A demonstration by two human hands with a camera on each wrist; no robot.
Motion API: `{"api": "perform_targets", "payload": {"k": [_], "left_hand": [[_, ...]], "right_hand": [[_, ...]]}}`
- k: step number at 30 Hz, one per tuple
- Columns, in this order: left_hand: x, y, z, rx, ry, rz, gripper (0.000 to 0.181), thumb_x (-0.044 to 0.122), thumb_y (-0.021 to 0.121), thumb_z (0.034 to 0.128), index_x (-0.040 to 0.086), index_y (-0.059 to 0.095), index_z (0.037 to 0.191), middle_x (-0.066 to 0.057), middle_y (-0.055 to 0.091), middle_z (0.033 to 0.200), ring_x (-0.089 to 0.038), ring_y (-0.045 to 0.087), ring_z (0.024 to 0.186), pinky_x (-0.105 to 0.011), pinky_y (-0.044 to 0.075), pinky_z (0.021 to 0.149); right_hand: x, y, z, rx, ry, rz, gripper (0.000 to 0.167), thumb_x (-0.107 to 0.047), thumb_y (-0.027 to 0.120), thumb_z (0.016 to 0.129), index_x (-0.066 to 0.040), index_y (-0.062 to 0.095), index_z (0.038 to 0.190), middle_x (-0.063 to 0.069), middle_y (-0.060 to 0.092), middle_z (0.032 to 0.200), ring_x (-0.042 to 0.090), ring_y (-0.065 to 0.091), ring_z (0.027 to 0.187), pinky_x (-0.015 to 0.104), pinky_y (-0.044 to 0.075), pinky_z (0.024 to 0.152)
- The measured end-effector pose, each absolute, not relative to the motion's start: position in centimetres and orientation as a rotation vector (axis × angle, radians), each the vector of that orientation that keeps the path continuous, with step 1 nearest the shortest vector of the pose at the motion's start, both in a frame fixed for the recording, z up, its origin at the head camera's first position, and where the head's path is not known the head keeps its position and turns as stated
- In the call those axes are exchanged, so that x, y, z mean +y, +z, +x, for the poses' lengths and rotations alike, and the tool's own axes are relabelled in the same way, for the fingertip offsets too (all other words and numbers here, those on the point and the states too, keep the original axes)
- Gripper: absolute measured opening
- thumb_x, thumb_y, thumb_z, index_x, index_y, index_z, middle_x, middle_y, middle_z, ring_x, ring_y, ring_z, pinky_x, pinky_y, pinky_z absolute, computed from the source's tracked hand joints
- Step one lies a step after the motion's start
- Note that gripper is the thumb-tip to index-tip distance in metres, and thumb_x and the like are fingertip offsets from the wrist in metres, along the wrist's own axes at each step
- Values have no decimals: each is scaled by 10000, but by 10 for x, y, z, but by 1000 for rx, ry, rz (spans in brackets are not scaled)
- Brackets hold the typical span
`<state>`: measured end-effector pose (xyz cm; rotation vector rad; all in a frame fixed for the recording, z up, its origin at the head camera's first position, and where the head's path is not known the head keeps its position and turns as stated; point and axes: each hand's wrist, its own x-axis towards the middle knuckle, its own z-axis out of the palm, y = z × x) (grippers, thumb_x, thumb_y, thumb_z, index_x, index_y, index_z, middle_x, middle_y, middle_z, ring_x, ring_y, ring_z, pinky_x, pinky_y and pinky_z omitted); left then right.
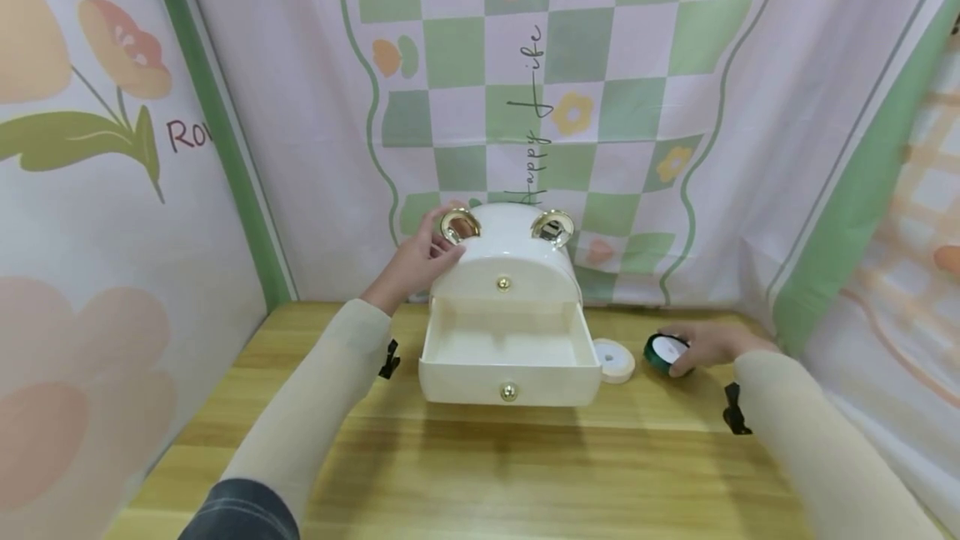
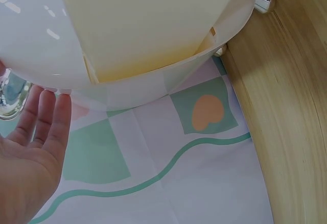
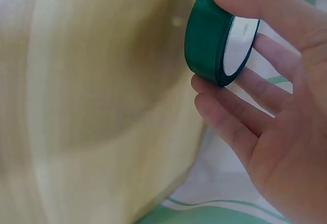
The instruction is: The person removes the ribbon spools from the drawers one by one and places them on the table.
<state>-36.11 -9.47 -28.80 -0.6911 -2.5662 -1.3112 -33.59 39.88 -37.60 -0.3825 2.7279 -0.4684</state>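
Note:
A white drawer box (image 1: 510, 273) with two gold ear-shaped parts stands on the table, its lower drawer (image 1: 510, 391) pulled out, with nothing inside. My left hand (image 1: 422, 255) rests on the box's left side beside the gold ear (image 1: 461, 227); in the left wrist view its fingers (image 2: 57, 119) lie nearly straight against the white wall. With thumb and fingers, my right hand (image 1: 705, 344) grips a roll of green ribbon (image 1: 664, 352) to the right of the box. The right wrist view shows the ribbon roll (image 3: 207, 40) tilted above the wooden surface, its white core facing the palm.
A pale roll (image 1: 615, 361) lies on the table between the drawer and the right hand, close to the drawer's right side. The wooden table (image 1: 480, 473) extends in front. A checkered curtain (image 1: 577, 48) hangs behind the box, with printed cloth on both sides.

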Motion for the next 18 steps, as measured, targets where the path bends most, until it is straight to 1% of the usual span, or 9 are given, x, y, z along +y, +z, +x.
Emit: {"api": "perform_targets", "payload": {"k": [4,5,9,14,18], "left_hand": [[-95,-288,-361,-2567,-1307,-699,714,330,625,1005,332,208,1584,-78,622,1081,-234,616,954,-394,543,811],[-95,-288,-361,-2567,-1308,-699,714,330,626,1005,332,208,1584,-78,621,1081,-234,616,955,-394,542,812],[-95,-288,-360,-2568,-1309,-688,708,336,627,1004,366,210,1576,-69,621,1076,-227,614,957,-391,541,816],[-94,-288,-360,-2571,-1309,-683,703,329,627,1004,392,211,1568,-66,625,1077,-226,616,962,-388,542,821],[-94,-288,-361,-2572,-1312,-679,700,324,629,1004,387,216,1566,-68,628,1079,-228,617,964,-386,542,822]], "right_hand": [[401,-388,-336,2750,-476,-382,873,-317,834,797,78,417,1455,366,448,1394,525,464,1206,654,375,950],[400,-391,-336,2751,-485,-385,875,-309,834,797,86,412,1454,375,434,1400,542,448,1220,663,369,956],[397,-398,-336,2754,-517,-385,882,-283,835,796,115,392,1448,407,393,1410,577,407,1247,665,365,967],[392,-403,-336,2758,-542,-370,877,-254,839,783,129,393,1433,424,407,1381,549,457,1198,625,400,939],[390,-405,-336,2767,-538,-350,879,-269,844,775,118,403,1429,425,423,1362,527,486,1161,617,406,923]]}}
